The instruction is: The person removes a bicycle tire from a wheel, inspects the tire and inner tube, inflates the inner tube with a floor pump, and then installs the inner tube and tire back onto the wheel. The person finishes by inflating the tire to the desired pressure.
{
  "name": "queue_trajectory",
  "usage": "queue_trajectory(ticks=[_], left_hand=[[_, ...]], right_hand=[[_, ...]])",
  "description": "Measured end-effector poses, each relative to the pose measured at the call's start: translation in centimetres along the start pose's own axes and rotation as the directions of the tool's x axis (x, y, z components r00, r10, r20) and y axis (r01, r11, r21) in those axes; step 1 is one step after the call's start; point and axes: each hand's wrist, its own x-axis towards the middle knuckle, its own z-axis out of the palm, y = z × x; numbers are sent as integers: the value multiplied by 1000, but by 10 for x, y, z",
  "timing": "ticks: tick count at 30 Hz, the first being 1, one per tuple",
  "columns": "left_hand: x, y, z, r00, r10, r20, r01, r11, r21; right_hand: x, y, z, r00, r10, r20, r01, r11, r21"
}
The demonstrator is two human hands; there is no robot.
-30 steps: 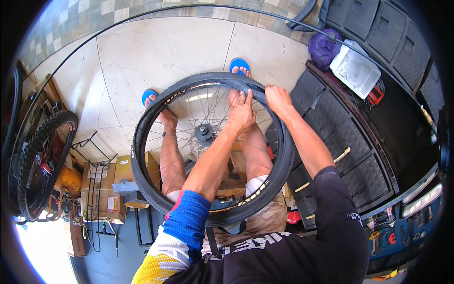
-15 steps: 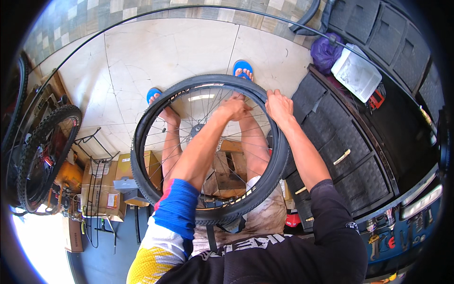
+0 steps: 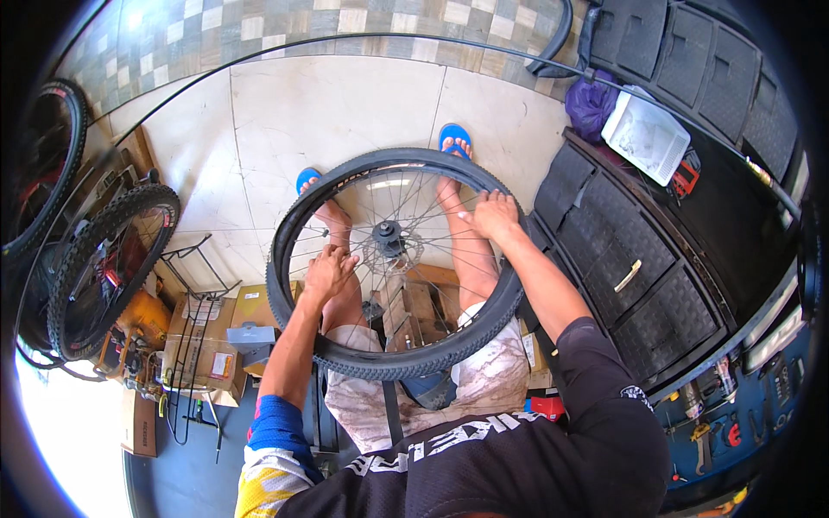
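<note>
A bicycle wheel (image 3: 414,361) with a black knobby tyre lies tilted across my thighs, its spokes and hub (image 3: 388,233) facing up. My left hand (image 3: 328,274) hovers over the spokes at the wheel's left side, its fingers loosely bent and apart with nothing seen in them. Just beyond it, a small dark stub like a valve (image 3: 325,231) shows near the rim. At the right side, my right hand (image 3: 494,216) is closed over the rim and tyre, fingers pointing inward to the spokes. Its fingertips are partly hidden.
Wooden blocks (image 3: 423,302) show beneath the wheel. On the left are another bicycle wheel (image 3: 69,285) and cardboard boxes (image 3: 200,350). A black panelled case (image 3: 617,229), a white plastic basket (image 3: 646,136) and a tool board (image 3: 734,423) are on the right. A thin black cable (image 3: 345,36) arches across the top.
My left hand has moved from the far right spokes to the wheel's left side. My right hand has shifted inward on the rim. The wheel sits more to the right in view.
</note>
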Motion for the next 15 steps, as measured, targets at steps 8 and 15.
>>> queue_trajectory(ticks=[8, 15], left_hand=[[-5, 14, -7, 980, -174, 93, 182, 980, -84], [-67, 64, -117, 971, -28, -239, 14, 998, -64]], right_hand=[[-70, -72, 21, 916, -372, -153, 402, 859, 317], [-165, -102, -61, 874, -296, -385, 425, 850, 311]])
